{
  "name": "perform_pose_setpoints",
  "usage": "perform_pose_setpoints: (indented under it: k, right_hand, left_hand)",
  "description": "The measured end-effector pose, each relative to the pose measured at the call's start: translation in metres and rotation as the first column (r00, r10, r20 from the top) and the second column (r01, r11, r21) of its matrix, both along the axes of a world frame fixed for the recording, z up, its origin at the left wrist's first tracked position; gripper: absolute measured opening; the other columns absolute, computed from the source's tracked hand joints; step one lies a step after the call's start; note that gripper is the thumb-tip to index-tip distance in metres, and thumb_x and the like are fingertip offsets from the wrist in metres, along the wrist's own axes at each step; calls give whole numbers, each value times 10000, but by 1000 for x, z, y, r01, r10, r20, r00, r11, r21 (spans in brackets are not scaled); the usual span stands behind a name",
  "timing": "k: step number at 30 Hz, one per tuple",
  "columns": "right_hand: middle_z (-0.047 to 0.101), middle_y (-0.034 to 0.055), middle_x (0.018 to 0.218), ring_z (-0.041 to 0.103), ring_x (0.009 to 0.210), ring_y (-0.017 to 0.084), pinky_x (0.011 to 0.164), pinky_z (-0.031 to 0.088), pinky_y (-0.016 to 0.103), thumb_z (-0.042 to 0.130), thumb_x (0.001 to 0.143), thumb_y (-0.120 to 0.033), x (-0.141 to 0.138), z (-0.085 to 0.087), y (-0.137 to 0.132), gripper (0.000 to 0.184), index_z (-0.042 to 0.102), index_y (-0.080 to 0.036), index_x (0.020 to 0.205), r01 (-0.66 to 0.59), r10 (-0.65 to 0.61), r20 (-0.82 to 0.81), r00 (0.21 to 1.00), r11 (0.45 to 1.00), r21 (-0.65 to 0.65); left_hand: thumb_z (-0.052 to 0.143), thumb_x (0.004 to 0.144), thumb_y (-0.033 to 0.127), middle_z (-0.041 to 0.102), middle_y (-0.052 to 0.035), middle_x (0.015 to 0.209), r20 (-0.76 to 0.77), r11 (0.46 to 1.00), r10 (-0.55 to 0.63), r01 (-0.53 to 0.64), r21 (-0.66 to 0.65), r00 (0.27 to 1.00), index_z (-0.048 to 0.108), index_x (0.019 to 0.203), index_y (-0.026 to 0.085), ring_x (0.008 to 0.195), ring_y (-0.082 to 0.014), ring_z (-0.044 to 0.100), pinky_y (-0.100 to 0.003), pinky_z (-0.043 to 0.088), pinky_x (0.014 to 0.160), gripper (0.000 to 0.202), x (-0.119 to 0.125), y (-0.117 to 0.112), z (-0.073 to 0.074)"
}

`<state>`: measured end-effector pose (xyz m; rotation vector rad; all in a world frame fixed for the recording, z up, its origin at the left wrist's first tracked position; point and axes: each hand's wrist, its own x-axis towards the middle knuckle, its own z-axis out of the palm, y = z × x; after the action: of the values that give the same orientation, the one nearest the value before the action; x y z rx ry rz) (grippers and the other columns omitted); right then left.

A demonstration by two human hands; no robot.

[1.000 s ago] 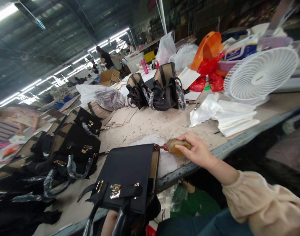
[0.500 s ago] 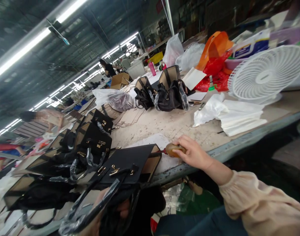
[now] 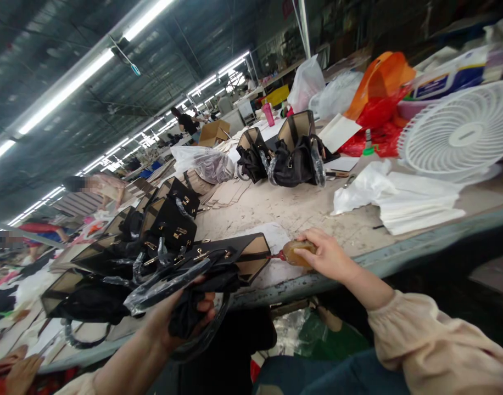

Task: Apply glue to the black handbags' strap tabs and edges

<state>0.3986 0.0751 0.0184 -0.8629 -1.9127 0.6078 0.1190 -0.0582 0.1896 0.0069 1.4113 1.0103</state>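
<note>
My right hand point(image 3: 328, 257) is closed round an amber squeeze bottle point(image 3: 297, 253). Its red nozzle points left, at or very near the edge of a black handbag point(image 3: 229, 247) lying on its side at the table's front. The bag's tan-lined opening point(image 3: 253, 259) faces the bottle. Below the bag, my left hand point(image 3: 194, 315) grips bunched black cloth point(image 3: 185, 312) that hangs with the bag. Black handles point(image 3: 169, 285) in clear plastic wrap cross above this hand. Whether the nozzle tip touches the bag I cannot tell.
Several similar bags point(image 3: 169, 227) crowd the left, and more black bags point(image 3: 295, 159) stand farther back. A white fan point(image 3: 468, 134) and crumpled white paper point(image 3: 416, 203) lie right. The table edge point(image 3: 367, 249) runs diagonally. Another person's hand point(image 3: 23, 370) shows at lower left.
The handbag has been turned so its lined opening faces more toward me. My left hand has risen into clearer view with the black cloth. The bottle stays near the bag's edge.
</note>
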Motion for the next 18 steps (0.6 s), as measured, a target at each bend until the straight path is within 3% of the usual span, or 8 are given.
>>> perform_pose_setpoints:
  k: [8, 13, 18]
  right_hand:
    - [563, 62, 886, 551, 876, 243, 763, 470, 381, 584, 902, -254, 2, 1, 3, 68, 562, -204, 941, -38, 37, 33, 999, 999, 32]
    - [552, 64, 893, 542, 879, 239, 762, 469, 378, 592, 899, -228, 2, 3, 3, 70, 571, -195, 957, -54, 52, 46, 998, 998, 40]
    - [550, 57, 891, 548, 872, 237, 753, 474, 374, 601, 888, -198, 1, 2, 5, 70, 569, -201, 950, -44, 42, 57, 997, 999, 31]
  left_hand:
    - [447, 914, 205, 514, -20, 517, -98, 997, -32, 25, -74, 995, 552, 671, 128, 385, -121, 495, -286, 540, 466, 276, 6, 31, 15]
    - [494, 891, 204, 530, -21, 505, -252, 993, -114, 102, -59, 961, 560, 653, 143, 383, -128, 507, -281, 541, 466, 254, 4, 54, 16]
    - [508, 883, 190, 541, -25, 483, -313, 986, -157, 130, -106, 937, 571, 652, 141, 373, -129, 507, -274, 543, 457, 244, 3, 74, 18]
